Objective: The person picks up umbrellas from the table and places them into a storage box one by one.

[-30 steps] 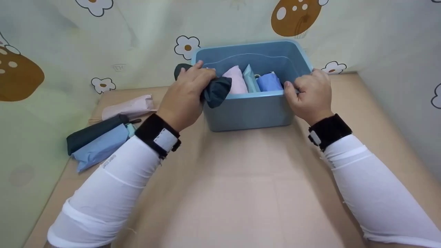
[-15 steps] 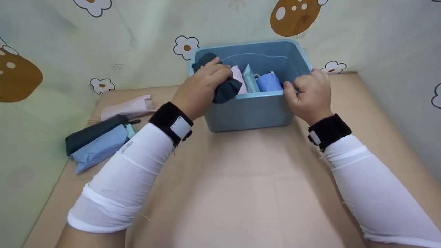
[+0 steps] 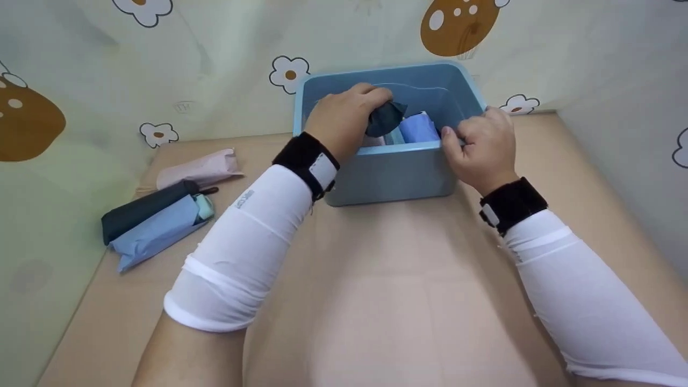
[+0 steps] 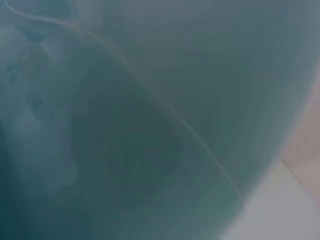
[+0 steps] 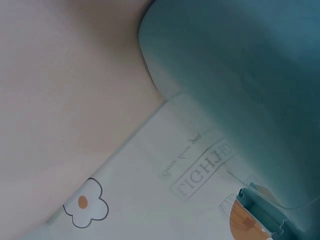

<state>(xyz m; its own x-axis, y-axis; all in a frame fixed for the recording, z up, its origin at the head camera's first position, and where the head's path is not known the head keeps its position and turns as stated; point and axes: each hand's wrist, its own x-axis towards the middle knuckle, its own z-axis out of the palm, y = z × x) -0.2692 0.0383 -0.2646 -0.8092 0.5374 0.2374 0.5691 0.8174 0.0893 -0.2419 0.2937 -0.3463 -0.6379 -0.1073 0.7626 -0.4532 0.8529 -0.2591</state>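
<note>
- Two hands are at work on the blue bin (image 3: 392,176), which stands upright on the table (image 3: 376,301).
- The left hand (image 3: 344,119) has its grip clamped on a dark bundle (image 3: 386,119), palm down, at the bin's mouth; how far below the rim the bundle sits, I cannot tell.
- The right hand (image 3: 484,149) has its grip curled over the rim at the near right corner. Keeping that hold firm should stop the bin sliding or tipping when the bundle presses in.
- Inside, a blue packet (image 3: 419,128), a teal packet (image 3: 394,138) and a pink packet (image 3: 373,141) show beside or beneath the bundle; whether it touches them is unclear.
- The step looks like packing the bundle. Best to turn it in line with the packets, find a gap, then lower it without crushing them, loosening the fingers only once it is supported.
- Watch that the soft end does not snag on the blue packet.
- A pink pouch (image 3: 196,169), a dark case (image 3: 148,210) and a light blue pouch (image 3: 156,232) lie on the table, left of the bin.
</note>
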